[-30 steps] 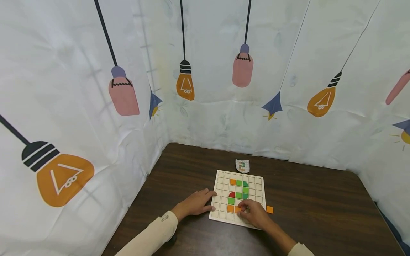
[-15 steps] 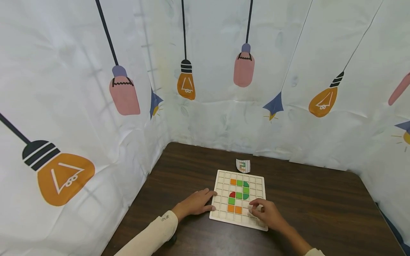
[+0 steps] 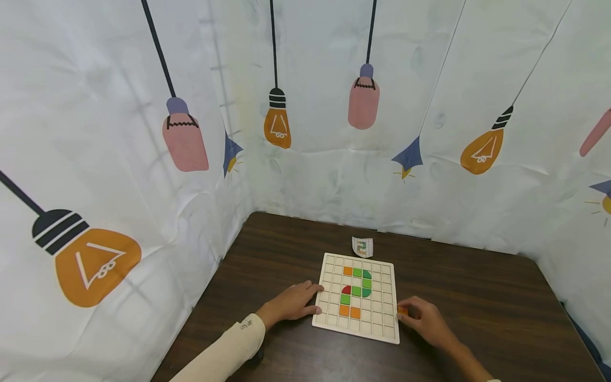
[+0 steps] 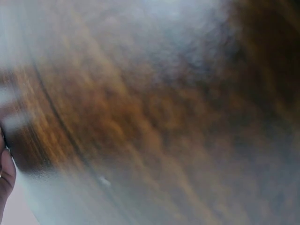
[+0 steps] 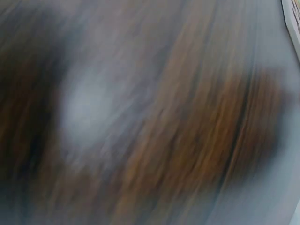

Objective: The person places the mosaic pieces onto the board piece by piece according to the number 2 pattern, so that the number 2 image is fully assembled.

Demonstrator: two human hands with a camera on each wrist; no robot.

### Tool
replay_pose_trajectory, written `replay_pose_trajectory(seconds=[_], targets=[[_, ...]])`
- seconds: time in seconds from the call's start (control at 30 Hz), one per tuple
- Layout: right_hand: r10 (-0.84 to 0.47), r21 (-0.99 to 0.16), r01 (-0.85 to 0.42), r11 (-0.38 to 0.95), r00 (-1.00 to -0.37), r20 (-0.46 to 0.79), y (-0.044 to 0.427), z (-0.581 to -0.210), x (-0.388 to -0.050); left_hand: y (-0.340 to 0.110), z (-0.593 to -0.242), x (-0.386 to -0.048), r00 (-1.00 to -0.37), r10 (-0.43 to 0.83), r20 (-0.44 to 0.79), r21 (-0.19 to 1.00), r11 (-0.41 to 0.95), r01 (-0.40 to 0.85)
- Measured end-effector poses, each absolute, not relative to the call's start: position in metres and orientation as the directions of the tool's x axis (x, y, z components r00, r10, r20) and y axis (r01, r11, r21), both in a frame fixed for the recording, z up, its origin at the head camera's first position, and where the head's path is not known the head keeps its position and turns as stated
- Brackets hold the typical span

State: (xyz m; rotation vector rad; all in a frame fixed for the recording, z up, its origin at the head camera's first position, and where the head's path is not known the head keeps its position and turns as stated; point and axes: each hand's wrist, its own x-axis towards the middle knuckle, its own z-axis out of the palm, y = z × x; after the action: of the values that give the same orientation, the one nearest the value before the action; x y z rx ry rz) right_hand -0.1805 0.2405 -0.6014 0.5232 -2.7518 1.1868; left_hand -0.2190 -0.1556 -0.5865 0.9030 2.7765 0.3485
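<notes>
A pale wooden grid board (image 3: 382,300) lies on the table in the head view. Orange, green and red tiles, some with a rounded corner, form a curved figure on it; one orange tile (image 3: 355,313) sits in its lower row. My left hand (image 3: 295,301) rests at the board's left edge, fingers extended, with fingertip and thumb touching the rim. Just off the right edge, my right hand (image 3: 427,321) pinches a loose orange tile (image 3: 403,310) between thumb and fingers, which partly cover it. Part of the left hand (image 4: 5,176) shows at the left wrist view's border.
A small printed card (image 3: 362,247) with a coloured grid figure lies behind the board. The dark wooden table (image 3: 487,302) extends to both sides. White sheeting (image 3: 315,180) printed with lamps hangs along its back and left side. Both wrist views show mostly blurred tabletop.
My right hand has left the orange tile in the lower row and moved right, off the board, to the loose orange tile. The left hand has stayed in place.
</notes>
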Motion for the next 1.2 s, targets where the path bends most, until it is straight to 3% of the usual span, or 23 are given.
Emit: replay_pose_trajectory(seconds=[0.43,1.2], targets=[[-0.25,-0.639,-0.244,0.73,-0.965,0.083,0.2508,-0.605,-0.1788,-0.1569,-0.5866,-0.219,-0.788,0.606,-0.112,0.289,0.778,0.558],[-0.253,-0.555,-0.234,0.798,-0.966,0.043,0.2512,-0.6029,-0.1844,-0.1568,-0.5857,-0.2198,-0.79,0.6,-0.124,0.285,0.784,0.551]])
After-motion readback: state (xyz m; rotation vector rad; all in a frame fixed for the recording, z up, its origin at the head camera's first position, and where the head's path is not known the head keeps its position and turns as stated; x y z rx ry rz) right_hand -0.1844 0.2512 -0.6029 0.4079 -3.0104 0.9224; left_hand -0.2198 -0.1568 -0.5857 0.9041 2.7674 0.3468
